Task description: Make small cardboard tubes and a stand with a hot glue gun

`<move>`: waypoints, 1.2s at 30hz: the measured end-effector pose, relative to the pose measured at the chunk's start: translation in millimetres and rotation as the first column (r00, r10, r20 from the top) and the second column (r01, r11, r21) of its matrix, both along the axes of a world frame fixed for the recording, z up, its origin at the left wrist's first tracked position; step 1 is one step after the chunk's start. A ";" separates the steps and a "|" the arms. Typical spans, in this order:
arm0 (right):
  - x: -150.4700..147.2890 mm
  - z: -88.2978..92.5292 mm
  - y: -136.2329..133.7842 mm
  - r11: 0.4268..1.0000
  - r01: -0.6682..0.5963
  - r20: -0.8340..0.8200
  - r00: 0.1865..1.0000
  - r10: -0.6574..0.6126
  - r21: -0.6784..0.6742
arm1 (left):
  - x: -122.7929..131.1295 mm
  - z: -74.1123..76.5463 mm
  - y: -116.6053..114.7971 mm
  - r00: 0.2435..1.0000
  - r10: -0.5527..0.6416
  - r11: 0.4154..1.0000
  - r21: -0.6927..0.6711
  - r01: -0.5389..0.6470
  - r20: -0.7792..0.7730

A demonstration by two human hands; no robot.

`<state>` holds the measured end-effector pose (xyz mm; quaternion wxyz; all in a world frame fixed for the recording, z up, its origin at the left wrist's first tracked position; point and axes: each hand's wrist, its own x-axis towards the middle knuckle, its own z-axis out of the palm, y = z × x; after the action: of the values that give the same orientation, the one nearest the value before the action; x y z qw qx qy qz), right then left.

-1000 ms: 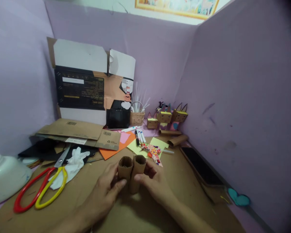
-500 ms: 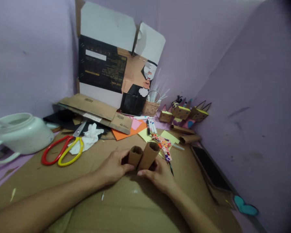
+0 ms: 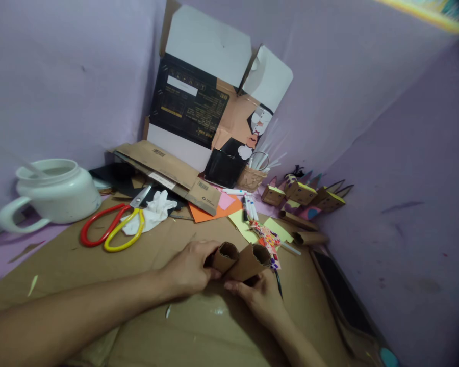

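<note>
Two brown cardboard tubes stand side by side, leaning to the right, over the cardboard sheet (image 3: 153, 336). The shorter left tube (image 3: 222, 261) is in my left hand (image 3: 191, 267), thumb in front and fingers behind it. Around the longer right tube (image 3: 247, 265) my right hand (image 3: 262, 293) is closed, its thumb near the tube's lower end. Both tubes show open, rough-cut upper ends. Their sides are close together; whether they touch all the way down I cannot tell. Part of the right hand's fingers is hidden behind the tube.
Scissors (image 3: 110, 229) with red and yellow handles lie left, by crumpled white tissue (image 3: 158, 209). A white mug-like pot (image 3: 61, 196) stands farther left. Behind are an opened box (image 3: 191, 102), markers (image 3: 250, 208), coloured paper (image 3: 218, 209) and cardboard animal figures (image 3: 302, 193). A dark tablet-like slab (image 3: 340, 285) lies right.
The view has tilted and shifted, so the scene sits farther right. Both tubes lean more to the right than before, still held in the same hands.
</note>
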<state>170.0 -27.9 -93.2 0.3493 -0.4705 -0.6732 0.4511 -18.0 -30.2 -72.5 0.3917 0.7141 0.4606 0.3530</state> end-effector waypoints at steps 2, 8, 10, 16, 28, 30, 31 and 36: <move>-0.4 -0.2 -0.1 1.000 -0.003 -0.022 1.000 0.003 0.009 | 0.4 -0.2 0.0 1.000 0.006 1.000 -0.010 -0.006 -0.003; -3.5 3.2 0.0 0.999 0.010 0.009 1.000 -0.010 0.053 | 1.4 1.8 -0.8 1.000 0.010 1.000 -0.008 -0.010 -0.015; -3.8 4.0 0.0 0.999 -0.012 0.001 1.000 0.012 0.046 | 1.3 2.3 -0.9 1.000 0.019 1.000 -0.013 -0.019 -0.023; -2.7 2.0 1.4 0.999 -0.025 -0.061 0.998 0.027 0.023 | 2.1 3.1 -0.8 0.999 0.022 1.000 0.004 -0.022 -0.036; -6.4 13.1 10.8 0.996 -0.016 -0.277 0.961 -0.008 -0.084 | 2.3 -0.4 12.0 0.979 -0.074 0.978 -0.179 0.108 0.189; -6.1 16.4 11.5 0.990 -0.067 -0.311 0.950 0.024 -0.127 | 2.4 3.1 12.6 0.961 -0.102 0.966 -0.207 0.158 0.255; -5.7 17.4 11.7 0.986 -0.090 -0.327 0.944 0.040 -0.140 | 2.5 4.7 12.8 0.954 -0.110 0.961 -0.216 0.174 0.280; -2.9 12.9 12.6 0.978 -0.112 -0.344 0.938 0.045 -0.177 | 1.9 7.7 14.1 0.924 -0.122 0.945 -0.243 0.220 0.362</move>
<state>167.1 -15.3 -80.3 0.3936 -0.3907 -0.5744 0.6021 -16.1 -16.1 -64.9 0.5920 0.6172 0.3660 0.3671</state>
